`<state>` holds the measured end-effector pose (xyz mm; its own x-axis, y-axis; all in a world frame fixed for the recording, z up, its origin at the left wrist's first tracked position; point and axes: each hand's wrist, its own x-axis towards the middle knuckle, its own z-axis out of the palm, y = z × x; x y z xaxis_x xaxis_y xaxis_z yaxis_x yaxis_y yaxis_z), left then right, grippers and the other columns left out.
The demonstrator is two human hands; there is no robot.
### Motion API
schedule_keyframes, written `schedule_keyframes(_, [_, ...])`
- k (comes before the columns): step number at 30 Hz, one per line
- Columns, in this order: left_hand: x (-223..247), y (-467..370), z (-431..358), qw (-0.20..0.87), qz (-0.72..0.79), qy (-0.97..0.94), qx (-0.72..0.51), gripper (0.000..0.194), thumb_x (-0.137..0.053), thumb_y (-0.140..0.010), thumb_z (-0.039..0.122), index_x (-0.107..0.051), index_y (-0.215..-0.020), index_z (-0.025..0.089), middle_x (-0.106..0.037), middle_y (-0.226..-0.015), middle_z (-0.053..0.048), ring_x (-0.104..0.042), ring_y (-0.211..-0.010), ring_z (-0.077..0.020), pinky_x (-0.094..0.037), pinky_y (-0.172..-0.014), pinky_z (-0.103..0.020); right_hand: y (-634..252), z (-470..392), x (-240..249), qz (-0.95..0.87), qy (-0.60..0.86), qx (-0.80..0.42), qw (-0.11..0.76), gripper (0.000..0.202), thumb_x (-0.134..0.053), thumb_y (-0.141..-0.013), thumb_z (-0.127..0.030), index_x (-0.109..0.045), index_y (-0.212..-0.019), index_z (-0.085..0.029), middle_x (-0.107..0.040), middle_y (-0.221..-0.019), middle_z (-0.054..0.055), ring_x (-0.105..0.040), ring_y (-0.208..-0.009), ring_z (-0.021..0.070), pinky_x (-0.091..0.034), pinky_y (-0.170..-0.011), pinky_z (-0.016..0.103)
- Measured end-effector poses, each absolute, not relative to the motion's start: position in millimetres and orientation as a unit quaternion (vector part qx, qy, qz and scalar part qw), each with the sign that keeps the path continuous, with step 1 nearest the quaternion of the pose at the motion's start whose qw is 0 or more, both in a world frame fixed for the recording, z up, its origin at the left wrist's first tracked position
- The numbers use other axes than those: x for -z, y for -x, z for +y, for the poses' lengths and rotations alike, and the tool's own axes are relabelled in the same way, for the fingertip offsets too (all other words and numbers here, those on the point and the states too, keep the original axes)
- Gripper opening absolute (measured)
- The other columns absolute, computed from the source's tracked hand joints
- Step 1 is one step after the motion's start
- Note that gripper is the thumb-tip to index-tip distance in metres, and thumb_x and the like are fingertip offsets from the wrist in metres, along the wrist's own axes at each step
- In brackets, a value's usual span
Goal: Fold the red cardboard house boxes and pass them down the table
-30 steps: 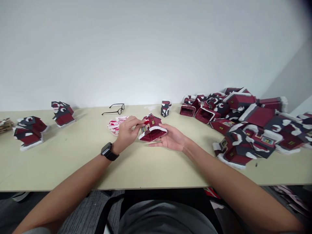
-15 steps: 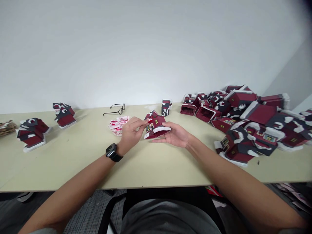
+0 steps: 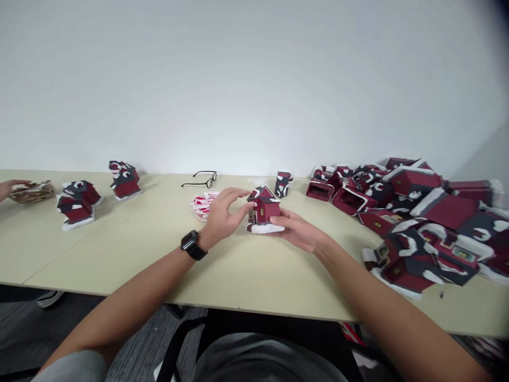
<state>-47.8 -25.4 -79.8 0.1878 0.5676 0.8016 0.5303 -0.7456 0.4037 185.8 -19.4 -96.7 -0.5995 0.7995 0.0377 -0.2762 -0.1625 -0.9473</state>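
A small dark red model house (image 3: 270,209) with a grey, white-patched roof stands nearly upright just above or on the table. My right hand (image 3: 298,229) grips it from the right side near its white base. On the other side is my left hand (image 3: 225,215), its fingers spread and nothing visible held. Its thumb tip reaches the front of the house; whether it touches, I cannot tell. Beside the left hand lies a red-and-white bundle (image 3: 202,206), partly hidden behind that hand. A black watch (image 3: 193,244) is on my left wrist.
A large pile of similar houses (image 3: 413,223) covers the right side. One small house (image 3: 283,183) stands behind mine; several more (image 3: 77,207) stand at the left. Glasses (image 3: 202,179) lie near the wall. Another person's hand (image 3: 11,187) touches a brown basket (image 3: 34,192) far left.
The house has been tipped from leaning back to nearly upright. My left fingers have parted from a pinch at its front. The view has swung left, bringing in another person's hand.
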Motion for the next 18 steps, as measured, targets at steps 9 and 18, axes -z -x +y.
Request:
schedule_keyframes(9, [72.1,49.6,-47.6,0.287,0.436,-0.716,-0.464,0.042,-0.080,-0.086,0.038,-0.066,-0.119,0.018,-0.072,-0.120,-0.014,-0.073,-0.105,-0.0259,-0.062,-0.086,-0.041,-180.2,-22.8,101.1,-0.616,0.178,-0.706,0.299,0.087,-0.089,-0.077,-0.024,-0.050,-0.154,-0.034,-0.049,-0.160,0.007,-0.053,-0.141,0.0243,-0.039,-0.121,0.044])
schedule_keyframes(18, [59.7,191.3,-156.3,0.168,0.644,-0.525,-0.531,0.062,-0.087,-0.073,0.050,-0.065,-0.125,0.023,-0.076,-0.115,-0.008,-0.071,-0.109,-0.0307,-0.062,-0.085,-0.040,-185.9,-22.5,101.9,-0.555,0.196,-0.758,0.281,0.076,-0.077,-0.092,-0.033,-0.041,-0.159,-0.035,-0.042,-0.165,0.010,-0.045,-0.149,0.0268,-0.040,-0.121,0.055])
